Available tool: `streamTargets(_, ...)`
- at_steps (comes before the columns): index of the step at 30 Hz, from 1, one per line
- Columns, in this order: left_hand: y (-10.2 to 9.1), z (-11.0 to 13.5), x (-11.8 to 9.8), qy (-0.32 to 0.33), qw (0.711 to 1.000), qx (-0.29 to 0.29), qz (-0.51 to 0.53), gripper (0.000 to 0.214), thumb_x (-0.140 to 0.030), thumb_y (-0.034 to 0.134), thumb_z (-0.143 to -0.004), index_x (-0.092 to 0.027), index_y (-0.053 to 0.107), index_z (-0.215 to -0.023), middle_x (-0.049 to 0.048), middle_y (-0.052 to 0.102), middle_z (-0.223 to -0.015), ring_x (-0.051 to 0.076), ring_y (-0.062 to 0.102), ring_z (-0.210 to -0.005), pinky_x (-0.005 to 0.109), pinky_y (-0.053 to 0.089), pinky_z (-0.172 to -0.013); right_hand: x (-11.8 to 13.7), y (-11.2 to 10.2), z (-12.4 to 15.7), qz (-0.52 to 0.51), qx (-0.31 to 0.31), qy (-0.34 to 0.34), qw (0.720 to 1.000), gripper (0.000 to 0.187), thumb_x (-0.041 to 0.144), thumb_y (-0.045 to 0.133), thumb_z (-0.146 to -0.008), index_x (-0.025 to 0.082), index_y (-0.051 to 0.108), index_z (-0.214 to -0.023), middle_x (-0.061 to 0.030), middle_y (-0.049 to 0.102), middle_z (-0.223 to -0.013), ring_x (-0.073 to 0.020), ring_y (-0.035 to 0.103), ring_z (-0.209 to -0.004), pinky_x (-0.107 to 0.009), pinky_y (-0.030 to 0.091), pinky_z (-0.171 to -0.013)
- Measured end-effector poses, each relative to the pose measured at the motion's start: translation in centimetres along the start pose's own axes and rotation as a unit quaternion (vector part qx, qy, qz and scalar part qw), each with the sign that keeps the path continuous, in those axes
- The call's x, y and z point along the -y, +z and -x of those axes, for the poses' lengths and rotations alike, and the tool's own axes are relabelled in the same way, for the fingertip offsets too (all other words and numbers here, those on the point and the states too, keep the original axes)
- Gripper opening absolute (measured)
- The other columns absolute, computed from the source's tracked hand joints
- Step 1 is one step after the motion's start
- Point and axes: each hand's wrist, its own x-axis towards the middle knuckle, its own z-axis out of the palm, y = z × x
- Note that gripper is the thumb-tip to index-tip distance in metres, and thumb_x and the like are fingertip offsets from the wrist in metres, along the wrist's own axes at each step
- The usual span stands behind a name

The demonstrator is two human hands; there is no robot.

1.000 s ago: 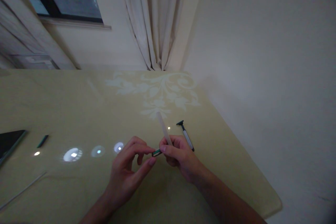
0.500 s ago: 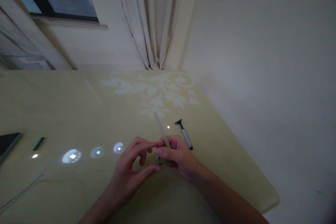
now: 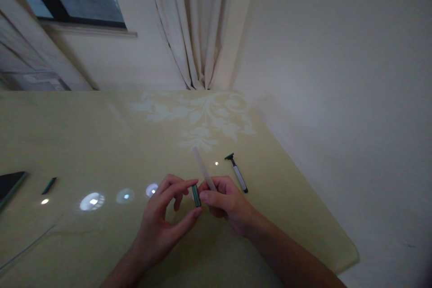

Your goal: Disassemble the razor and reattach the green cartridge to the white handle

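My left hand point(image 3: 167, 216) pinches a small green razor head point(image 3: 195, 195) between thumb and forefinger, holding it upright just above the yellow table point(image 3: 101, 144). My right hand point(image 3: 226, 202) is closed around a pale razor handle point(image 3: 203, 168) that sticks up and away from me. The handle's lower end meets the razor head between my two hands. A second razor point(image 3: 237, 172) with a dark head and white handle lies on the table just beyond my right hand.
A small green cap point(image 3: 49, 185) and the corner of a dark flat device point(image 3: 10, 184) lie at the far left. A thin rod point(image 3: 29, 245) lies at the near left. Curtains point(image 3: 199, 22) hang behind the table; its right edge point(image 3: 320, 207) runs near my right arm.
The green razor head has turned from lying sideways between my fingertips to standing upright in my left pinch. The pale handle has tilted slightly left. Both hands stayed in place.
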Motion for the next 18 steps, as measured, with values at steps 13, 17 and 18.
streamTargets(13, -0.17, 0.03, 0.06, 0.003, 1.0, 0.0, 0.012, 0.047, -0.02, 0.08, -0.095, -0.032, 0.068, -0.139, 0.0015, 0.057, -0.097, 0.017, 0.057, -0.08, 0.031, 0.049, -0.07, -0.14, 0.04, 0.15, 0.029, -0.01, -0.004, 1.0, 0.033, 0.042, 0.089, -0.076, 0.018, 0.066, -0.075, 0.01, 0.044, -0.055, -0.0059, 0.025, -0.047, -0.025, 0.016, -0.045)
streamTargets(17, -0.58, -0.14, 0.05, -0.004, 1.0, -0.011, 0.024, 0.046, -0.021, 0.081, -0.093, -0.032, 0.071, -0.137, 0.0013, 0.057, -0.095, 0.017, 0.057, -0.08, 0.03, 0.049, -0.07, 0.2, -0.29, 0.27, 0.064, 0.008, -0.026, 0.998, 0.039, 0.055, 0.08, -0.089, 0.017, 0.072, -0.08, 0.0091, 0.037, -0.056, -0.008, 0.024, -0.049, -0.025, 0.018, -0.046)
streamTargets(18, -0.74, -0.24, 0.09, -0.009, 0.999, -0.02, 0.031, 0.046, -0.021, 0.082, -0.093, -0.032, 0.071, -0.136, 0.001, 0.056, -0.094, 0.017, 0.057, -0.08, 0.03, 0.049, -0.069, 0.43, -0.41, 0.35, 0.095, 0.006, -0.042, 0.995, 0.043, 0.058, 0.072, -0.096, 0.017, 0.077, -0.085, 0.008, 0.036, -0.058, -0.0088, 0.026, -0.05, -0.025, 0.02, -0.048)
